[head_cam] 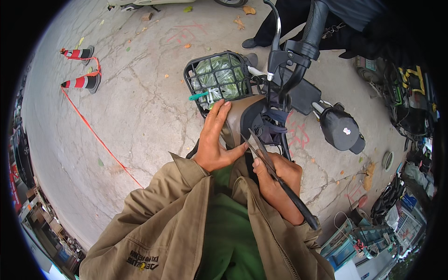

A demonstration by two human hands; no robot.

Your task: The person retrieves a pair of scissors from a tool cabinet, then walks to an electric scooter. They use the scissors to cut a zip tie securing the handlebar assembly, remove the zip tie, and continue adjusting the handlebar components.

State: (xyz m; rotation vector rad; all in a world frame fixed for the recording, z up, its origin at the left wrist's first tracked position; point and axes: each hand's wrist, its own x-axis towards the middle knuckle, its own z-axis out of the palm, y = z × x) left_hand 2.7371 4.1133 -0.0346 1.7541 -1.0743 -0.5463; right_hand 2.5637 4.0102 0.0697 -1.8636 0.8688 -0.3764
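Note:
My left hand (218,138) lies with spread fingers against a brown and dark padded cover (238,112) at the front of a parked two-wheeler. Held in my right hand (278,175) is a long, dark metal tool with two pointed blades, seemingly scissors or shears (267,157); its tips are apart, near my left thumb and the cover's dark edge. Above my left fingertips is a black wire basket (187,78) with green stuff in clear plastic. The handlebar grip (315,24) and silver brake lever (276,21) rise to the upper right.
Beyond the basket stands a person in dark trousers (273,24). A black saddle (337,127) is at the right. Striped cones (82,82) with red tape stand on the cracked concrete at the left. Another vehicle (406,94) and a blue-green cart (341,248) are along the right edge.

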